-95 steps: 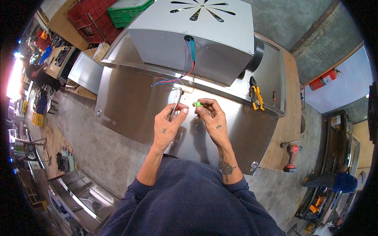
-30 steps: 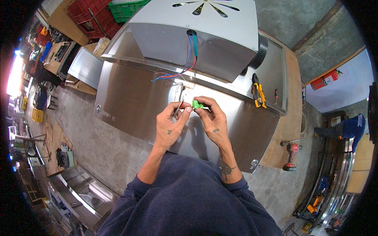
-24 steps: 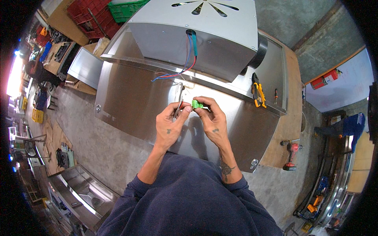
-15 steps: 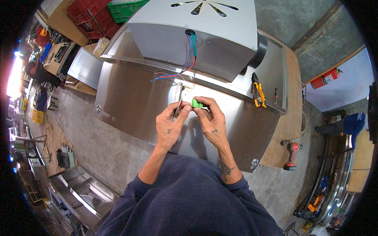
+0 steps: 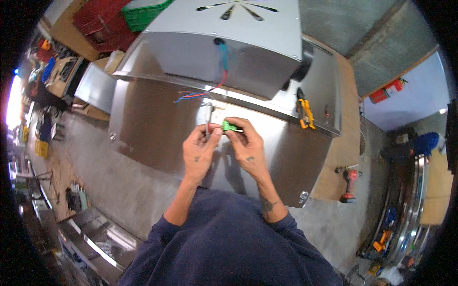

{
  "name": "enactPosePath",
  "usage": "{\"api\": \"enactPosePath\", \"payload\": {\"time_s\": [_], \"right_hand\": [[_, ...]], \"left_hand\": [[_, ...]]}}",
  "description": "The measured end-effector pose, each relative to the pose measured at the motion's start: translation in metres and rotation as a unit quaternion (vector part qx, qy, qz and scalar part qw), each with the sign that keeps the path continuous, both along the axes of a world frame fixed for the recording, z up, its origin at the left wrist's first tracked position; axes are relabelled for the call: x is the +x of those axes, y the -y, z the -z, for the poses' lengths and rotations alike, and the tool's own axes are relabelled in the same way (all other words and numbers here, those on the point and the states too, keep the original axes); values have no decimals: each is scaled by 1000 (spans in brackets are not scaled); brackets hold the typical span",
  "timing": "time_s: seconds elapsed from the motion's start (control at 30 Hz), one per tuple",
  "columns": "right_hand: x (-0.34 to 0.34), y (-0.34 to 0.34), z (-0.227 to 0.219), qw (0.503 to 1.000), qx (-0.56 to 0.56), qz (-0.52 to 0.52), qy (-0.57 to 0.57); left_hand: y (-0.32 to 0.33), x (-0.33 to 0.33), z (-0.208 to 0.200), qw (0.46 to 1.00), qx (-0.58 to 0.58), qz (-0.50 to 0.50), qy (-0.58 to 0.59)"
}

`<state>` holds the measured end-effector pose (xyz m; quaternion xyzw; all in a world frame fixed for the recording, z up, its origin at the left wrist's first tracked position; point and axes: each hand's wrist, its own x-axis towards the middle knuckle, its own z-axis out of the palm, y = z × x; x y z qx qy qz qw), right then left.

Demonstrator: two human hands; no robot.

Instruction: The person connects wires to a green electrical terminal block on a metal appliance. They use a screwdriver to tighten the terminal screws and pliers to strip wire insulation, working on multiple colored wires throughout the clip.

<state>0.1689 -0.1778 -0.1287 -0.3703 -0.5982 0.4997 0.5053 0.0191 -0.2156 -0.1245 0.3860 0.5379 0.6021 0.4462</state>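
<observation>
Between the thumb and fingers of my right hand [image 5: 248, 148] is a small green terminal block [image 5: 228, 126]. My left hand [image 5: 199, 150] is closed on a slim grey cable-like piece [image 5: 210, 112], with a bit of red showing by the fingertips. Both hands meet above the brushed steel panel [image 5: 148, 124], and the left fingertips lie right beside the green block. Beyond them, red and blue wires [image 5: 193, 96] hang from a hole in the side of a metal box [image 5: 181, 52]. Fingers partly cover both held things, and blur softens the detail.
Yellow-handled pliers [image 5: 304, 109] and a small screwdriver [image 5: 327, 112] lie to the right of the box. A red cordless drill [image 5: 349, 186] rests farther right. Red [image 5: 102, 24] and green [image 5: 143, 14] crates stand at the far left, a steel sink-like unit [image 5: 98, 238] near left.
The whole view has shifted slightly, so the box, panel and tools sit further left. My hands stay close together with the same things in them.
</observation>
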Motion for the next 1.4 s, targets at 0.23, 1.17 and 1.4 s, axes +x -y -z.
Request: {"api": "enactPosePath", "payload": {"time_s": [0.23, 1.17, 1.4], "right_hand": [[10, 1, 1, 998, -19, 4, 57], [87, -45, -70, 960, 116, 223, 125], [10, -4, -41, 993, 105, 26, -36]], "left_hand": [[-6, -9, -7, 992, 41, 117, -36], [1, -14, 5, 991, 55, 102, -64], [1, -13, 0, 992, 44, 118, -12]]}}
